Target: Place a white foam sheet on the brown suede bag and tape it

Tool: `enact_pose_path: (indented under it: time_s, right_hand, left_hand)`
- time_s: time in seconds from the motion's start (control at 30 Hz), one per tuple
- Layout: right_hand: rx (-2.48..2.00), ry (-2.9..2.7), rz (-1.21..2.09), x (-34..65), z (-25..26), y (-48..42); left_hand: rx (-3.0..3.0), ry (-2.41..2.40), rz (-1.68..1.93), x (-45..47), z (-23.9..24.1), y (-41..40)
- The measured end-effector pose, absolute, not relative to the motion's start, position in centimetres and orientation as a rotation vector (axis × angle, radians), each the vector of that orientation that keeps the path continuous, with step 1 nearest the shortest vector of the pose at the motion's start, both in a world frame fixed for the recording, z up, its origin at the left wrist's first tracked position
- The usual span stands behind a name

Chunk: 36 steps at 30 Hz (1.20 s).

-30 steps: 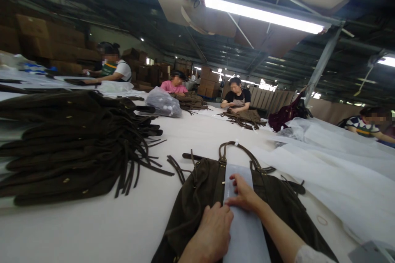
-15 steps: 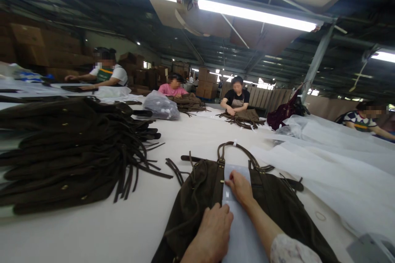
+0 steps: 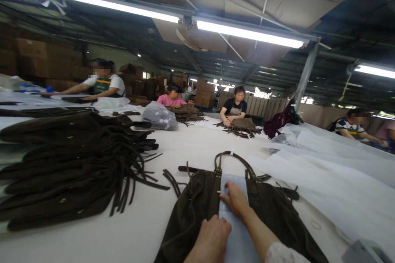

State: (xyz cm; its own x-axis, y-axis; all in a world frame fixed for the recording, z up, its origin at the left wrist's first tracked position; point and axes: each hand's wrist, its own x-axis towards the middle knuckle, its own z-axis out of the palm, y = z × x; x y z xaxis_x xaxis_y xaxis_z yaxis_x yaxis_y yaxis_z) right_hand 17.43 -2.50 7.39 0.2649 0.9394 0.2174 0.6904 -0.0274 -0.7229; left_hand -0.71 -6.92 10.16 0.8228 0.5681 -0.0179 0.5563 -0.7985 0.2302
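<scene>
A dark brown handbag (image 3: 274,207) lies flat on the white table before me, its looped handles toward the far side. Down its middle runs a whitish translucent plastic strip (image 3: 239,234), beside a brown strap (image 3: 215,195). My right hand (image 3: 237,199) reaches across the strip and pinches its left edge, close to a small brass fitting on the strap. Nearer to me, my left hand (image 3: 212,236) is closed, with curled fingers at the same edge of the strip. Its fingertips are partly hidden.
To the left is a stack of similar brown bags (image 3: 68,164) with dangling straps. Clear plastic sheeting (image 3: 345,176) spreads on the right, near a rubber band (image 3: 315,225) and a grey object (image 3: 362,251). Co-workers handle bags across the table, near a maroon bag (image 3: 277,123).
The camera view has tilted up slightly, so the table sits lower. Both hands stay at the strip's edge; a shiny patch between them no longer shows.
</scene>
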Motion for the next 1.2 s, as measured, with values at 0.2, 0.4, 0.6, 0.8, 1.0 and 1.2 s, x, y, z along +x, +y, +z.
enact_pose_path:
  time_s: [0.2,0.4,0.6,0.8,1.0,1.2]
  right_hand:
    - [-1.672,-1.396,0.66,22.9,14.2,-9.6]
    - [-1.679,-0.954,0.556,32.3,14.7,-23.7]
    - [-1.638,-0.718,0.603,32.2,8.3,-28.6]
    - [-1.457,-0.864,0.551,31.3,5.9,-27.8]
    - [-1.388,-0.804,0.438,33.1,4.5,-28.5]
    - [-1.142,-0.626,0.636,32.3,6.1,-28.3]
  left_hand:
    - [2.897,0.917,0.101,-0.4,11.3,-7.7]
    - [2.942,1.028,0.146,0.2,16.4,-10.7]
    - [2.957,0.451,0.349,7.7,18.9,-16.5]
    - [3.091,0.175,0.191,15.0,17.1,-18.4]
    - [3.058,0.191,0.264,16.7,18.4,-17.7]
    - [2.916,0.198,0.533,15.1,20.4,-16.0]
